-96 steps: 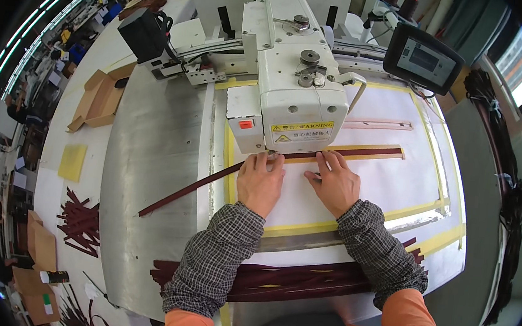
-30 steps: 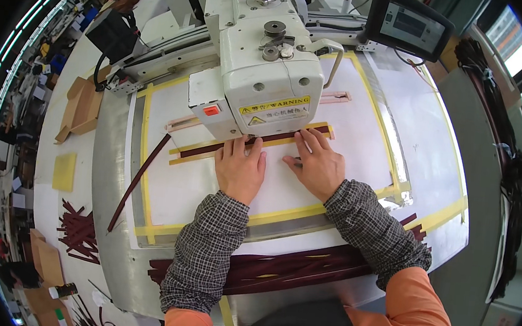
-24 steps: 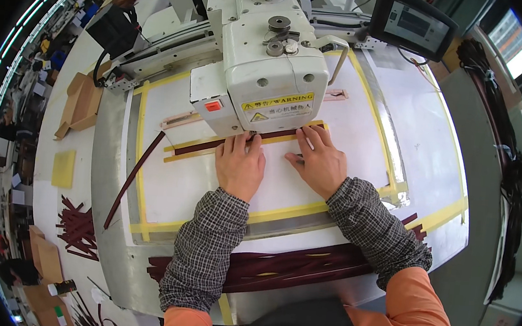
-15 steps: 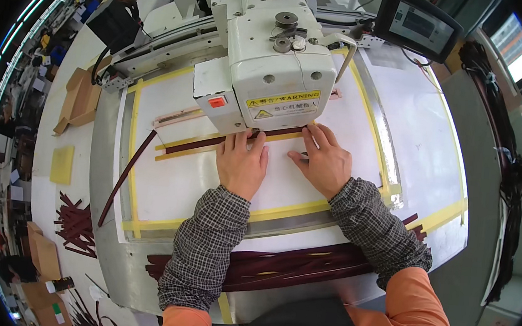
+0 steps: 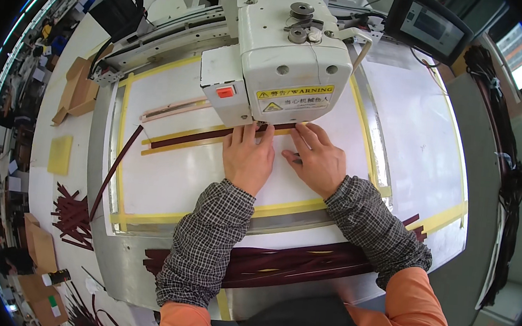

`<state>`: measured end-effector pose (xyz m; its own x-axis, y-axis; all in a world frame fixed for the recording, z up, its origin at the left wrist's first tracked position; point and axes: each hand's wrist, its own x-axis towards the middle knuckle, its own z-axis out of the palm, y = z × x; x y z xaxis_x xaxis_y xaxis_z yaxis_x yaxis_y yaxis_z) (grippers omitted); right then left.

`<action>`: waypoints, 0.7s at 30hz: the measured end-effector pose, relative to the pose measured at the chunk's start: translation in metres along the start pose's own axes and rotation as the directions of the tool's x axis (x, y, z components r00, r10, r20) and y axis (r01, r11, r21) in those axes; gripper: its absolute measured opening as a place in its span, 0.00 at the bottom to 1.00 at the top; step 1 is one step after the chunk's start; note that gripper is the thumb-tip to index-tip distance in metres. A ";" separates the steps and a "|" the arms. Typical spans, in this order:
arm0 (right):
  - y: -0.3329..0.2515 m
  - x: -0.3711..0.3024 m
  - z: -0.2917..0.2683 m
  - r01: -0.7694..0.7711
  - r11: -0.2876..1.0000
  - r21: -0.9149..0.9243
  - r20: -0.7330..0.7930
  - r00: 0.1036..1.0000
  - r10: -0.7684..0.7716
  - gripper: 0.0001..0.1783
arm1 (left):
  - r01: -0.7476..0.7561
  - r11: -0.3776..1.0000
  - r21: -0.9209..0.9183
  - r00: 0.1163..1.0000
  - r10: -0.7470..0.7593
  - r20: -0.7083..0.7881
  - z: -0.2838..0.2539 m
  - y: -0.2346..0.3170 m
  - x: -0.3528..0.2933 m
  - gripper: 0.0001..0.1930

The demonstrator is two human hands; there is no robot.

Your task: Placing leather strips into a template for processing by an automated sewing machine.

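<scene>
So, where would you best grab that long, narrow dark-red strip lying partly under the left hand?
Probably its left end, from the person's left: there the dark-red strip lies uncovered, while farther right the left hand partly covers it, near the white machine. It looks flat between yellow edgings, so lifting that end seems easier than pinching its sides.

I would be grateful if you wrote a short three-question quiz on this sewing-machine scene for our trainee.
1. Which thing is at the fingertips of the left hand and the right hand?
A) brown open cardboard box
B) flat dark maroon fabric strip
C) yellow square pad

2. True or false: the bundle of long dark maroon strips lies nearer the person than the white sewing-machine head.

3. Fill in: seen from the person's side, the dark-framed rectangular screen stands to the ____ of the white sewing-machine head.

Key: 1. B; 2. true; 3. right.
</scene>
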<state>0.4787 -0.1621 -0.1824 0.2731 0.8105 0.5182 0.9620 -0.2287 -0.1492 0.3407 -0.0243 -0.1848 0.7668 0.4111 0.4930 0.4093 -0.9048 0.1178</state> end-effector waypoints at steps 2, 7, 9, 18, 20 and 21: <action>-0.007 0.002 -0.001 -0.020 1.000 0.003 0.004 1.000 0.020 0.26 | -0.012 1.000 0.016 1.000 0.012 0.000 0.000 -0.001 -0.001 0.21; -0.013 0.005 0.001 -0.014 1.000 0.025 0.029 0.999 0.014 0.27 | 0.032 0.999 0.034 0.999 -0.032 0.013 0.002 -0.006 -0.003 0.22; -0.014 0.004 0.002 -0.007 1.000 0.025 0.041 0.999 0.006 0.28 | 0.025 0.999 0.038 1.000 -0.025 0.008 0.003 -0.006 -0.003 0.22; -0.015 0.005 0.002 -0.008 0.999 0.032 0.051 0.999 0.006 0.27 | 0.012 0.999 0.051 1.000 -0.011 -0.022 0.006 -0.010 -0.004 0.21; -0.015 0.006 0.001 -0.015 0.999 0.035 0.063 0.998 0.013 0.27 | 0.011 0.999 0.051 1.000 -0.009 -0.024 0.005 -0.009 -0.003 0.21; -0.015 0.006 0.001 -0.015 0.999 0.035 0.062 0.998 0.013 0.27 | 0.006 0.998 0.059 1.000 -0.005 -0.018 0.004 -0.009 -0.003 0.21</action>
<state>0.4661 -0.1536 -0.1776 0.2850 0.8391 0.4634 0.9570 -0.2222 -0.1863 0.3368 -0.0166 -0.1910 0.7558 0.4132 0.5079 0.4424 -0.8942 0.0691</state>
